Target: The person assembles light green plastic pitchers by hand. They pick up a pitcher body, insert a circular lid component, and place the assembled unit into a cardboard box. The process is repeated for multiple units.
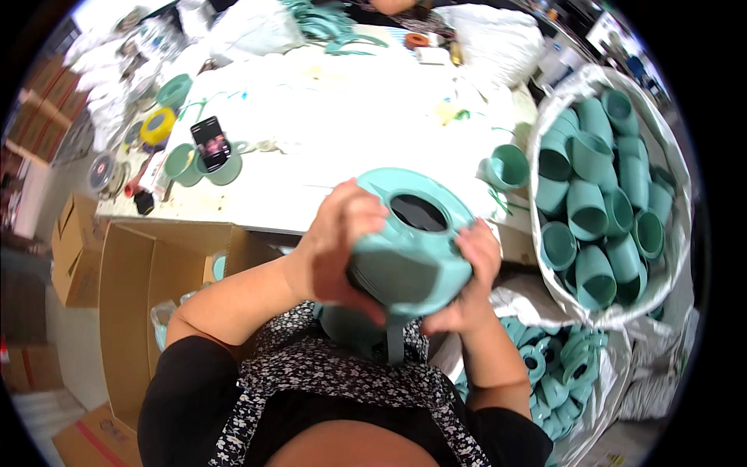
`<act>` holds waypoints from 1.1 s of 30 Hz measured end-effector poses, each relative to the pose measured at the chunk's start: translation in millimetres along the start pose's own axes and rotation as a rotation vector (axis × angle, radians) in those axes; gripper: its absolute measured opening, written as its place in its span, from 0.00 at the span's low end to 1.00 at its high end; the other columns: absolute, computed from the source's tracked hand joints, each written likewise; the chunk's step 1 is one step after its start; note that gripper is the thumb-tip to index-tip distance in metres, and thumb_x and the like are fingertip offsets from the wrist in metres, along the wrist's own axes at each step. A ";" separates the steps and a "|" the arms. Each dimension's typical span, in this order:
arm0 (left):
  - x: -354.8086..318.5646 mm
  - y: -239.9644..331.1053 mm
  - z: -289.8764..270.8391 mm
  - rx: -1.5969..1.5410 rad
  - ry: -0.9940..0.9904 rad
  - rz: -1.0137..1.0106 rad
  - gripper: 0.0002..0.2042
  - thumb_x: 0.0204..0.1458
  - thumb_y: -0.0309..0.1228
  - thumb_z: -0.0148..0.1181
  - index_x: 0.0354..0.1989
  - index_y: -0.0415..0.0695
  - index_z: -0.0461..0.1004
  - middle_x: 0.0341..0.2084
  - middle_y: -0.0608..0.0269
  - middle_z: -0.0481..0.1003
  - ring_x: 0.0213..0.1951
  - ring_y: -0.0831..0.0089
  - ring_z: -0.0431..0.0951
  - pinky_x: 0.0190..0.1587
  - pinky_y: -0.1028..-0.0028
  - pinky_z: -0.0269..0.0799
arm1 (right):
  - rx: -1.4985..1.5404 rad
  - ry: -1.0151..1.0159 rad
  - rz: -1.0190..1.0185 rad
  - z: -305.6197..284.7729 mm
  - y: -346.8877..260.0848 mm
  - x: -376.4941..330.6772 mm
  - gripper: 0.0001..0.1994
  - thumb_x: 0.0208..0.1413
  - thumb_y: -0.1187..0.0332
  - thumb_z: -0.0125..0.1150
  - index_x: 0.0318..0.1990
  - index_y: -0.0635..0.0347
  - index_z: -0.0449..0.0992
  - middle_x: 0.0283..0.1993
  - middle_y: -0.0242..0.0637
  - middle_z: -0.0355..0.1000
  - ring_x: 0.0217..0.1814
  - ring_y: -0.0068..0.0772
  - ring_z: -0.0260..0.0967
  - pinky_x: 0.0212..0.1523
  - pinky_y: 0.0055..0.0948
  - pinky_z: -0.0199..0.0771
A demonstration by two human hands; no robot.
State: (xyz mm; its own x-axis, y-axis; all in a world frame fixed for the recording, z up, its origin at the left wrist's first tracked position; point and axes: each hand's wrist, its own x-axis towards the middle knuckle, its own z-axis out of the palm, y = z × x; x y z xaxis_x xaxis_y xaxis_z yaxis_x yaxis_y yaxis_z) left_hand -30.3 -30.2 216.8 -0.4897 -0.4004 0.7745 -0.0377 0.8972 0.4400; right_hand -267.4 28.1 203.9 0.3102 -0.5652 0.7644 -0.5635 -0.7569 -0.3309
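Note:
Over my lap I hold a rounded teal plastic shell [416, 268] with a ring-shaped collar and a dark round hole, seemingly a jug or kettle part. My left hand [336, 245] is wrapped round its left side and blurred by motion. On its right side my right hand [471, 272] grips the rim, thumb and fingers apart around the edge. A darker teal part [350, 328] shows below the shell, in front of my flowered apron. Whether the two are joined, I cannot tell.
Ahead stands a white worktable [350, 117] with a phone [210, 144] propped on teal cups and a lone teal cup [507, 166]. At right are a sack of teal cylinders [587, 210] and a bag of teal ring parts [556, 381]. An open cardboard box [128, 311] stands at left.

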 end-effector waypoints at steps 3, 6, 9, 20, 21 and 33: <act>1.8 11.7 -11.5 0.045 -0.089 -0.027 0.45 0.21 0.47 0.75 0.49 0.37 0.61 0.44 0.53 0.62 0.46 0.52 0.64 0.52 0.53 0.58 | -0.037 -0.123 0.125 -9.5 -17.1 -3.0 0.48 0.30 0.36 0.65 0.55 0.61 0.57 0.51 0.45 0.59 0.55 0.51 0.56 0.60 0.56 0.46; 5.8 23.5 -12.3 0.023 -0.017 -0.052 0.38 0.22 0.38 0.75 0.46 0.36 0.63 0.42 0.54 0.62 0.44 0.52 0.64 0.49 0.57 0.62 | -0.008 -0.133 0.193 -9.5 -36.1 2.1 0.40 0.32 0.51 0.71 0.52 0.62 0.59 0.50 0.46 0.59 0.54 0.52 0.56 0.60 0.56 0.45; 5.5 23.4 -13.3 0.043 -0.032 -0.080 0.37 0.22 0.37 0.74 0.45 0.36 0.63 0.40 0.54 0.63 0.44 0.53 0.64 0.50 0.57 0.62 | 0.011 -0.113 0.230 -6.8 -41.7 6.9 0.35 0.31 0.62 0.72 0.49 0.63 0.60 0.48 0.47 0.59 0.52 0.54 0.57 0.59 0.56 0.47; 12.9 11.8 -3.0 0.162 -0.069 -0.047 0.30 0.21 0.32 0.70 0.38 0.39 0.65 0.36 0.52 0.67 0.41 0.53 0.66 0.47 0.58 0.63 | -0.082 -0.003 0.256 9.6 -41.9 10.0 0.27 0.35 0.72 0.65 0.46 0.63 0.61 0.46 0.48 0.60 0.51 0.53 0.57 0.57 0.53 0.52; 11.0 7.9 -1.6 0.185 -0.067 -0.030 0.30 0.22 0.32 0.70 0.39 0.38 0.65 0.36 0.51 0.67 0.41 0.53 0.66 0.47 0.58 0.63 | -0.066 0.017 0.268 12.4 -38.9 10.5 0.27 0.34 0.72 0.66 0.46 0.63 0.61 0.46 0.48 0.60 0.52 0.54 0.57 0.58 0.51 0.53; 34.5 -11.1 21.7 0.107 0.012 0.115 0.23 0.44 0.51 0.58 0.33 0.40 0.69 0.30 0.54 0.70 0.33 0.55 0.69 0.41 0.63 0.63 | 0.095 0.058 0.276 -2.6 7.4 -17.9 0.40 0.29 0.50 0.73 0.50 0.61 0.62 0.52 0.45 0.60 0.61 0.54 0.52 0.60 0.47 0.51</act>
State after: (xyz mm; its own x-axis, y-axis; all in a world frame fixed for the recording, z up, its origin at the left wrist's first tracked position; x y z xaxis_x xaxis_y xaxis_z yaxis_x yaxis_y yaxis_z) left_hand -65.6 -49.9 228.7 -0.4853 -0.2958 0.8228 -0.0752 0.9517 0.2977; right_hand -279.1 33.5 189.2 0.1095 -0.7366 0.6674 -0.5456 -0.6058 -0.5791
